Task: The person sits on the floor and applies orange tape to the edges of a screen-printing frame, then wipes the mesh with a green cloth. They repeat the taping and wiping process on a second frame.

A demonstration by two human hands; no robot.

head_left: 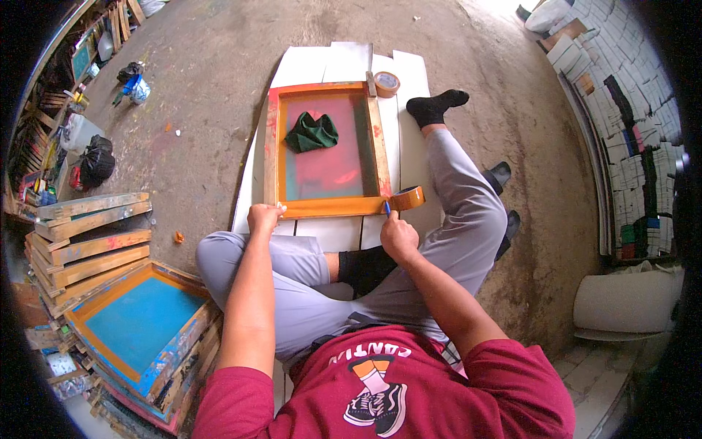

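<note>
A wooden screen-printing frame [377,143] with a reddish, partly see-through mesh lies flat in front of me. Brown packing tape [333,208] runs along its near rail. My left hand [263,218] is closed at the near left corner, thumb and fingertips pinching the tape's end. At the near right corner the tape roll [407,197] stands on its edge. My right hand [401,238] grips a slim blue tool [387,208], its tip by the tape next to the roll; its exact kind is too small to tell. A crumpled dark green cloth [312,132] rests on the mesh.
White boards [322,66] lie under the frame on the concrete floor. A second tape roll [386,84] sits by the far right corner. To my left are stacked wooden frames [102,249] and a blue-meshed frame [142,325]. Black slippers [497,177] lie beyond my right leg.
</note>
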